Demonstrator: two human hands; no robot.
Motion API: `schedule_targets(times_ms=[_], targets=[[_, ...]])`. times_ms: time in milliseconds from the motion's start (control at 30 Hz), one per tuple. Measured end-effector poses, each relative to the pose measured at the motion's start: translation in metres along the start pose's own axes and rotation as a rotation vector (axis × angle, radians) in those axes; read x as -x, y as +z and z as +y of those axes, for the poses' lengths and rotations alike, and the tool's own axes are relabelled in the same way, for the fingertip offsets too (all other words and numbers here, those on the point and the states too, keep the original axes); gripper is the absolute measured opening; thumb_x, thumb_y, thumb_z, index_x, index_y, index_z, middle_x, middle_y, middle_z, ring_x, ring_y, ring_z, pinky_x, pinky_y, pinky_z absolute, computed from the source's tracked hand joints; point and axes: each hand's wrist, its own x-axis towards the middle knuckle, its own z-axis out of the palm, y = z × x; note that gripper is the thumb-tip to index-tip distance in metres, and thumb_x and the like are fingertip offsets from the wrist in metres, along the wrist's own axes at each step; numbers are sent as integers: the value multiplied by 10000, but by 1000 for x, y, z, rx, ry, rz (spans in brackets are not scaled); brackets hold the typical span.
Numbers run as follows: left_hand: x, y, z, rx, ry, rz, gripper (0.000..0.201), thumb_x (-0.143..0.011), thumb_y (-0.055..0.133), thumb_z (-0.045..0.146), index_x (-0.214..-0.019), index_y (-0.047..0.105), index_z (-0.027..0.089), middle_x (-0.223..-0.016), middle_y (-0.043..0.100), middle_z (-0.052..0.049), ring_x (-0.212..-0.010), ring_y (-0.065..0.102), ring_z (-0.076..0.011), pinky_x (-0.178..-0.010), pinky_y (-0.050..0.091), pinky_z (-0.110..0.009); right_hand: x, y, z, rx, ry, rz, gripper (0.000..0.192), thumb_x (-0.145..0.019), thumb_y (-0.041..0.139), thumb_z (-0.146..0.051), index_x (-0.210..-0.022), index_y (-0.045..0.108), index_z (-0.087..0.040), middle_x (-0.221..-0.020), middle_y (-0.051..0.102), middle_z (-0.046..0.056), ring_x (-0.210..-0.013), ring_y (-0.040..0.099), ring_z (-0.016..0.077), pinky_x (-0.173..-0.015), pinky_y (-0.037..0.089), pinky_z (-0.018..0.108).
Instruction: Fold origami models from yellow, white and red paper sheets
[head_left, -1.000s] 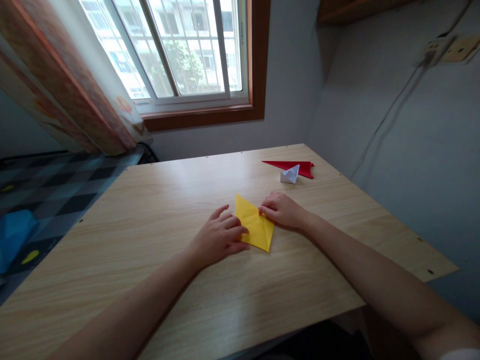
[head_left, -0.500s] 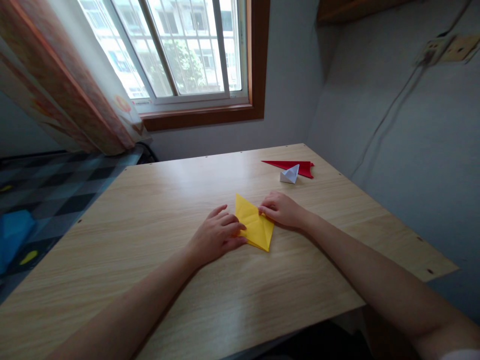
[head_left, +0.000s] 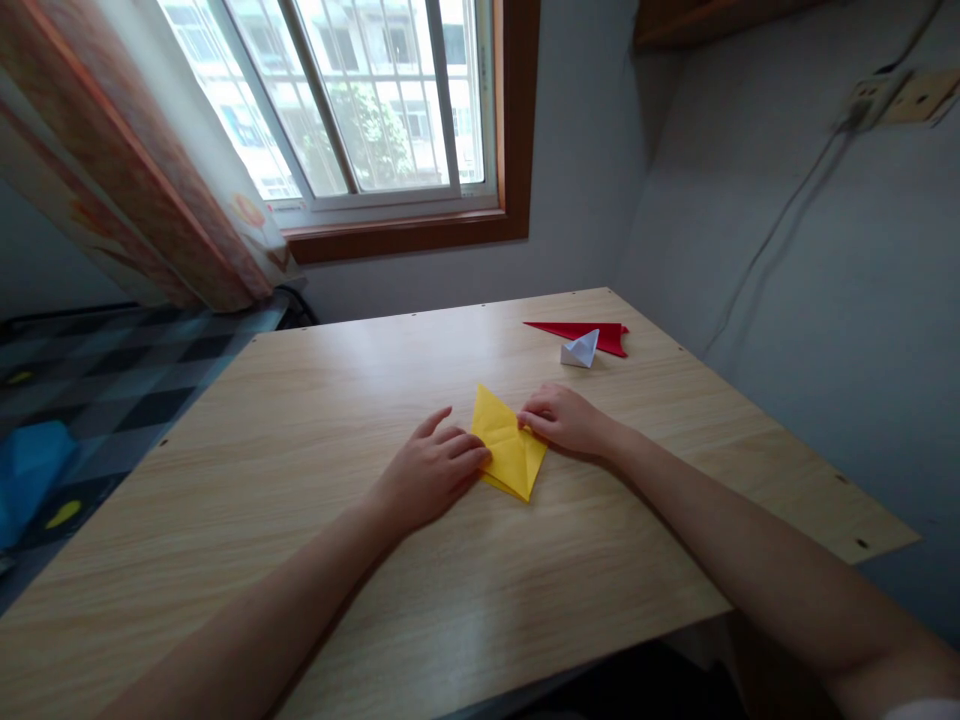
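Beyond yellow paper [head_left: 510, 452]: white paper [head_left: 579, 351], red paper [head_left: 610, 337]

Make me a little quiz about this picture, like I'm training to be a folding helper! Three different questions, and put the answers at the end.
1. True or false: the left hand and the right hand both touch the yellow paper.

2. Pick one. What colour is the folded paper just beyond the white paper?
a) green
b) red
c) black

3. Fill the gap: past the far edge of the table there is a ____ with a brown frame.

Key: 1. True. 2. b, the red paper. 3. window.
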Motion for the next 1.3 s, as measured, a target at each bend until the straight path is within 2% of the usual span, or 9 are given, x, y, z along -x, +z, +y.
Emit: schedule_targets(times_ms=[167,300,500,767,900,1000,1133,1200,1300], targets=[[0,5,-2,20,-64,1,224,-942,480,249,-1107,631,237,-1208,672,-47,-1130,592,-223,-1114,312,-509,0,0,2,-13,-14,3,260,-917,539,-239,-757,730,-165,-755,708,66,-759,586,180,-733,407,299],[0,10,-3,110,-122,7,217,-918,516,244,-1102,630,236,-1216,675,-38,-1111,608,-208,-1077,367,-466,0,-1,1,-19,-23,11,248,-913,548,-232,-753,722,-154,-776,686,70,-768,581,173,-734,415,290],[-3,10,-4,184,-163,34,196,-899,526,236,-1052,648,228,-1193,690,-36,-1123,605,-218,-1072,373,-463,1,-3,-1,-37,-77,14,265,-932,534,-276,-781,714,-154,-853,681,76,-816,583,174,-781,420,296],[-4,14,-7,285,-267,134,231,-942,457,232,-1035,662,187,-1036,728,-65,-975,647,-210,-919,487,-379,3,-4,2,-136,-85,-24,580,-1007,268,-508,-916,721,-157,-888,678,86,-858,588,189,-822,410,318],[-4,14,-6,342,-340,133,234,-945,440,231,-1009,661,188,-1011,712,-70,-910,646,-203,-835,504,-334,5,-5,3,-163,-83,-28,637,-989,230,-572,-941,724,-172,-892,682,81,-872,591,194,-829,405,319],[-4,14,-7,373,-390,136,244,-955,419,254,-935,654,192,-961,696,-70,-871,635,-199,-795,498,-316,6,-10,-1,-160,-84,-53,555,-991,302,-535,-934,716,-170,-880,683,74,-832,587,188,-779,405,305],[-3,16,-10,389,-437,147,244,-959,413,279,-904,634,192,-921,673,-71,-848,618,-200,-756,481,-302,6,-12,-8,-96,-76,-50,284,-904,565,-417,-851,697,-172,-796,661,44,-766,561,174,-717,388,281],[-2,18,-11,397,-449,148,244,-962,411,286,-913,629,188,-917,670,-73,-841,615,-200,-746,474,-298,5,-10,-11,-59,-64,-27,176,-871,602,-304,-788,680,-170,-760,644,35,-756,550,168,-714,383,275],[-2,19,-11,400,-453,152,247,-961,409,288,-919,630,185,-915,671,-75,-831,614,-199,-732,466,-295,4,-5,-11,-30,-26,1,142,-848,591,-201,-728,656,-164,-756,638,40,-754,548,164,-709,385,269]])
